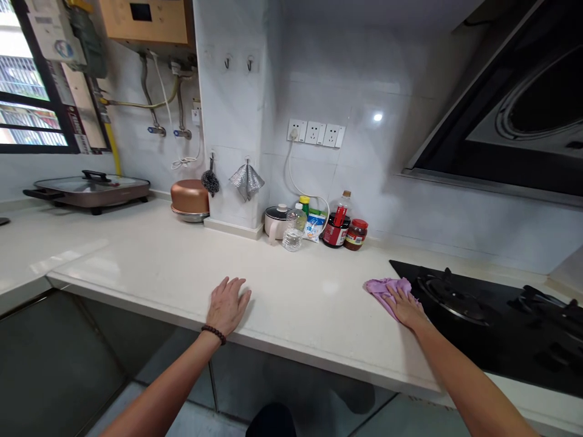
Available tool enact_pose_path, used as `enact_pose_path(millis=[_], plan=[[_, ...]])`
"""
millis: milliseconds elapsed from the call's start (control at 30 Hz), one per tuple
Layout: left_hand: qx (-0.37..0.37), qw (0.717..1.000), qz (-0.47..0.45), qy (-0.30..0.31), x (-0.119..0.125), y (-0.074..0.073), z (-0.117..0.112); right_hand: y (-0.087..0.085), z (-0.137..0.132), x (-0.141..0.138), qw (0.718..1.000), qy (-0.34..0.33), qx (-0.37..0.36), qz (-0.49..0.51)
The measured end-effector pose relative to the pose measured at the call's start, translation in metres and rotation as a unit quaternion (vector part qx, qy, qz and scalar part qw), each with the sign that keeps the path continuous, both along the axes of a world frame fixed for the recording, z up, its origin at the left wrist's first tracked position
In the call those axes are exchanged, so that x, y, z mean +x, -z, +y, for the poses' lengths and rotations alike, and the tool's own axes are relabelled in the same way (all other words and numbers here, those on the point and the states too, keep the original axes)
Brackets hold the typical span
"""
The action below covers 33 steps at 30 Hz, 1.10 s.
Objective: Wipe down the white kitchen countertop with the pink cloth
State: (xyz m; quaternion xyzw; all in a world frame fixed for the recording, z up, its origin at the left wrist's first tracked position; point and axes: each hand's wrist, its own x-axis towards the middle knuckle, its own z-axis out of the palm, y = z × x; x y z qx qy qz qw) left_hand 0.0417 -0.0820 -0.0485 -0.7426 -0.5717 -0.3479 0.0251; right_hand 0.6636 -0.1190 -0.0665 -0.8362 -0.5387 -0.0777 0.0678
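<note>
My left hand (228,305) lies flat, fingers stretched out, on the pale countertop (150,261) near its front edge; a bead bracelet circles the wrist. My right hand (404,305) presses flat on a purple cloth (381,287) lying at the left edge of the black gas hob (492,328). The fingers rest on top of the cloth rather than wrapping round it.
Against the back wall stand a small white pot (276,222), a clear water bottle (294,229), sauce bottles and a red-lidded jar (356,235). A copper pot (190,199) and a lidded electric griddle (88,189) sit further left. A range hood (514,115) hangs over the hob.
</note>
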Motion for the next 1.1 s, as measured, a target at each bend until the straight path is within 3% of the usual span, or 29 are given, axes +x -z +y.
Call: enact_pose_path(millis=[100,433,633,800,967,1100], plan=[[-0.016,1.0,-0.006,0.001,0.001,-0.003,-0.002,-0.003,-0.001,-0.001,0.998,0.03,-0.05,0.036],[-0.013,1.0,-0.019,-0.008,0.003,-0.006,-0.003,-0.004,-0.002,-0.02,0.998,0.043,-0.044,0.032],[-0.015,1.0,-0.006,-0.01,0.002,-0.004,-0.002,-0.012,-0.025,-0.059,0.998,-0.016,-0.06,0.018],[-0.01,1.0,-0.001,-0.007,0.001,-0.001,0.0,-0.012,-0.066,-0.087,0.992,-0.107,-0.068,0.001],[-0.01,1.0,0.007,0.001,-0.001,0.0,0.001,-0.006,-0.107,-0.101,0.98,-0.193,-0.05,0.011],[-0.002,1.0,0.017,0.019,-0.003,0.002,0.001,-0.008,-0.118,-0.105,0.975,-0.218,-0.043,0.008]])
